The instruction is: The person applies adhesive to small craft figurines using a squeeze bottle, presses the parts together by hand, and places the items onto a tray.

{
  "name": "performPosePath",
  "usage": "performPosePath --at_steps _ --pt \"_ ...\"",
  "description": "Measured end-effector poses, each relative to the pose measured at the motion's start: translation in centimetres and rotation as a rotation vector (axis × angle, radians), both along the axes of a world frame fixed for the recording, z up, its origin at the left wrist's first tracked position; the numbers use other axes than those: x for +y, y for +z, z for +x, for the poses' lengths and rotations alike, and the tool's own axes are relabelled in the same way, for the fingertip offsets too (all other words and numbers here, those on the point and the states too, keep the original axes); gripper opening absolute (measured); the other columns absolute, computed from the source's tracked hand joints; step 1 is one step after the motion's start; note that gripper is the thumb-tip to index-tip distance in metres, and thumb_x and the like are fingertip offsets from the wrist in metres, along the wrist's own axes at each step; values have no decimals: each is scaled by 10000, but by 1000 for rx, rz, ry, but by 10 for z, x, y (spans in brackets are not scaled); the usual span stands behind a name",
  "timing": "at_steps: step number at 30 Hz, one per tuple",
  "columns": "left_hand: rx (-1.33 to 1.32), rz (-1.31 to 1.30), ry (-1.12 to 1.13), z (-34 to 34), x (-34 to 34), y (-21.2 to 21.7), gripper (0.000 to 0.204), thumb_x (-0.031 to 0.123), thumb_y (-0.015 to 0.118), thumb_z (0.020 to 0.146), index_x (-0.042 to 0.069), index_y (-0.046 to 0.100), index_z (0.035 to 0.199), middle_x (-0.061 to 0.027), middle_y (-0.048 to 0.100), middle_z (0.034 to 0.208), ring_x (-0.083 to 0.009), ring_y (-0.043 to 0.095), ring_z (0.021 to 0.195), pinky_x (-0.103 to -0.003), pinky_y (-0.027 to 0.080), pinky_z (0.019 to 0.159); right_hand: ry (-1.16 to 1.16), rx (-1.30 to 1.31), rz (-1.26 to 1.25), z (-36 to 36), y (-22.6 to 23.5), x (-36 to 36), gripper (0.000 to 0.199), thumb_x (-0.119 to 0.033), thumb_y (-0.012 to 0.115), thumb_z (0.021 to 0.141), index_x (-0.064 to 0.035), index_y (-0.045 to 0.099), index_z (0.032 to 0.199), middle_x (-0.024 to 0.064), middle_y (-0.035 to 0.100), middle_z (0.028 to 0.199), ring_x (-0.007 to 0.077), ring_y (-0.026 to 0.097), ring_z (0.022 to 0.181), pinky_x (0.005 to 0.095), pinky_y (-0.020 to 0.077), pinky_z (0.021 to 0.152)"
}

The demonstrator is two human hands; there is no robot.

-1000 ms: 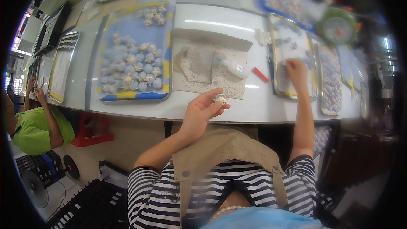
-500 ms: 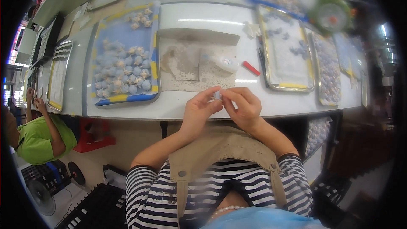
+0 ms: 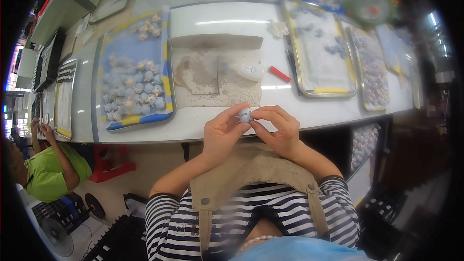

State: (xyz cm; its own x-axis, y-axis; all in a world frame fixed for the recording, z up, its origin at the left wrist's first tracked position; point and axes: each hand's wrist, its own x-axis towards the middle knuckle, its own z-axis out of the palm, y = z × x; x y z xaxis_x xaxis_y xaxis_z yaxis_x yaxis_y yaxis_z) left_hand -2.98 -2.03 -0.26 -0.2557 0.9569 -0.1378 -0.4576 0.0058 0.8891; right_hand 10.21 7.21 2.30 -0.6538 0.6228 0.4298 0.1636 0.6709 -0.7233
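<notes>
A small round blue-grey piece (image 3: 245,115) is held up just inside the near edge of the table. On its left side, my left hand (image 3: 223,135) pinches it between thumb and fingers. My right hand (image 3: 282,133) is closed at its right side, thumb and forefinger touching it. Parts of the piece are hidden by the fingertips. Beyond my hands lies a stained cardboard sheet (image 3: 237,95), with a white bottle (image 3: 249,71) on its side upon it. A red bar-shaped item (image 3: 279,73) rests to the right of the cardboard.
On the left stands a blue tray (image 3: 166,87) of round blue-and-cream pieces. A metal-rimmed tray (image 3: 319,75) with several small blue parts is at the right, beside another filled tray (image 3: 374,79). Crumpled white tissue (image 3: 278,29) lies behind. A person in green (image 3: 55,169) works far left.
The view has shifted slightly. My fingers have turned the piece, and more of its round blue-grey surface shows between my hands now.
</notes>
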Motion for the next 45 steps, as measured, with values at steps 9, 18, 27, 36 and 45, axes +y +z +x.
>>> performPosePath --at_steps 9,18,27,36,45 --pt "95 -36 42 10 9 -1 337 -3 587 809 -17 517 1138 -58 581 1008 -78 545 846 -200 457 721 -31 -36 37 10 -2 6 178 14 677 665 -27 624 829 100 622 744 192 616 630 253 496 549" --pt "294 -35 -35 14 13 14 306 -19 584 793 -9 554 1098 -72 603 995 -72 548 833 -196 446 718 169 -51 -238 27 14 37 270 -47 709 682 -56 603 930 117 587 976 196 588 872 289 472 712" --pt "118 146 -97 22 19 18 361 20 598 785 -29 522 1135 -124 574 1087 -156 558 950 -239 432 824 449 -41 -1094 31 12 41 475 -137 655 770 -16 466 1190 100 511 1198 158 494 1078 290 396 919" --pt "518 189 -79 16 14 22 255 39 592 798 14 582 1052 -118 620 998 -147 598 880 -251 463 776 457 -59 -1097 27 11 31 391 -88 599 809 -2 474 1169 109 552 1134 159 546 1001 286 431 878" --pt "379 248 21 11 6 17 250 44 592 792 13 585 1040 -102 625 975 -154 589 895 -242 447 793 489 167 -1324 15 19 13 390 -106 512 858 -20 422 1228 118 459 1246 164 461 1110 307 379 939"
